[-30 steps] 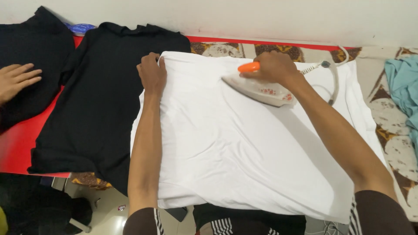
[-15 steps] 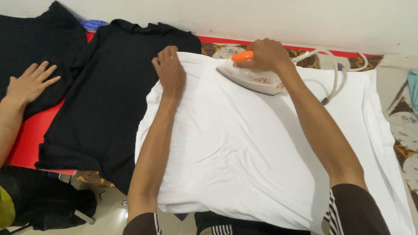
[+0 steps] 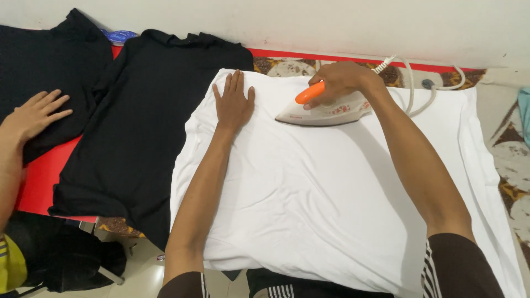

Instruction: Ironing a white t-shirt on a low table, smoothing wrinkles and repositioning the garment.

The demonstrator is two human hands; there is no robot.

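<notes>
White garment (image 3: 331, 193) spread flat over the middle of the work surface, filling my view from 12 to 6 o'clock. Iron (image 3: 326, 110), one, white with an orange handle, rests on the cloth at 12 o'clock with its tip toward 9 o'clock; my right hand (image 3: 342, 80) is curled tight around the handle. My left hand (image 3: 233, 102) lies palm down on the cloth just beside the iron's tip, fingers stretched out and holding nothing. Iron cord (image 3: 425, 88), pale, loops away toward 1 o'clock.

I see no containers; a small blue round thing (image 3: 120, 36) at 11 o'clock is half hidden and I cannot tell what it is.

Surface: red board (image 3: 38, 182) showing at 9 o'clock, patterned brown cloth (image 3: 510, 165) at 3 o'clock, pale wall (image 3: 331, 22) along the far edge.

Black garments, two: one (image 3: 143, 121) touching the white garment's left edge, one (image 3: 49, 60) at 10 o'clock under another person's hand (image 3: 36, 116), which lies flat with fingers spread
</notes>
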